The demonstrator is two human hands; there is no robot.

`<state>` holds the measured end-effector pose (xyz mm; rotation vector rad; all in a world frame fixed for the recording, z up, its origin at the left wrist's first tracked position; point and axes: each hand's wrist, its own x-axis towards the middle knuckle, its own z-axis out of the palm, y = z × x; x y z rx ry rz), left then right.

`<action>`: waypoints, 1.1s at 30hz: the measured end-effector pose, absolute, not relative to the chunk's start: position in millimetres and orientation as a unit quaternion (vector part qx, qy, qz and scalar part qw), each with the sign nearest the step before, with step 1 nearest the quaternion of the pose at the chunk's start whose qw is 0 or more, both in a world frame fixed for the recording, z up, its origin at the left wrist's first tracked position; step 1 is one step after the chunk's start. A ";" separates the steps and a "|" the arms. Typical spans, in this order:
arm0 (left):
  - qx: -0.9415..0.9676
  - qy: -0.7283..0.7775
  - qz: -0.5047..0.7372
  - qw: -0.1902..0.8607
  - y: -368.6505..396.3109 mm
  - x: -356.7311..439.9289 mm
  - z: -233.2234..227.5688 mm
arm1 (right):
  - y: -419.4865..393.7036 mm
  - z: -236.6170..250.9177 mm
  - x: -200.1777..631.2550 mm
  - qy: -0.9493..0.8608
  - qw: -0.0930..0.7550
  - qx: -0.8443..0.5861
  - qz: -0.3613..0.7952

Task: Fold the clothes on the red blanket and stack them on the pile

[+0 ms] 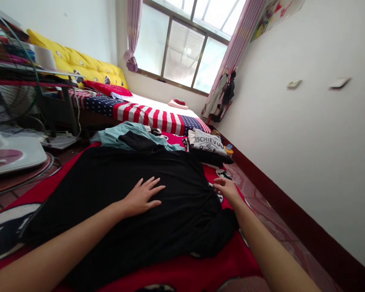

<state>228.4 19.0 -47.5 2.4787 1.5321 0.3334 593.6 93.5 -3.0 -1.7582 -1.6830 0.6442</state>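
A large black shirt point(167, 211) lies spread out, with what looks like a sleeve at its right. My left hand point(144, 196) rests flat on the middle of it, fingers spread. At the shirt's right edge, my right hand point(226, 190) has its fingers bent together on the cloth, and creases run toward the fingertips. Underneath is a red blanket point(182, 273) with black-and-white patterns. Beyond the shirt lies a heap of light teal clothing point(115, 136) with a black piece on top. Folded clothes, a grey printed shirt point(208, 142) uppermost, are stacked at the far right of the blanket.
A bed with a flag-patterned cover point(152, 115) stands below the window, holding a yellow cushion point(88, 63). On the left are a cluttered desk point(61, 109) and a white appliance base point(21, 152). Clothes point(220, 97) hang beside the right wall point(307, 134).
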 end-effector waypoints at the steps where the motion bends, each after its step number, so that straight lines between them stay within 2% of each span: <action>1: 0.840 0.521 0.122 0.088 19.9 233.8 -50.5 | 102.4 -7.4 586.6 -0.635 0.296 -0.676 0.230; 5: 0.838 0.522 0.145 0.059 21.9 237.7 -60.5 | 132.5 -18.8 569.0 -0.636 0.250 -0.709 0.173; 10: 0.835 0.522 0.164 0.054 21.5 234.4 -64.3 | 156.7 -10.8 559.6 -0.636 0.197 -0.735 0.128; 17: 0.833 0.527 0.160 0.053 20.7 236.9 -62.7 | 176.7 -7.4 548.1 -0.627 0.227 -0.741 0.085; 22: 0.832 0.526 0.167 0.056 19.5 236.6 -63.0 | 177.1 -16.2 541.3 -0.617 0.196 -0.759 0.068; 27: 0.832 0.523 0.180 0.052 19.9 236.6 -66.7 | 190.4 -8.6 524.3 -0.634 0.204 -0.745 0.035; 33: 0.832 0.521 0.182 0.056 18.8 237.0 -65.1 | 209.0 -12.7 497.6 -0.669 0.159 -0.723 0.066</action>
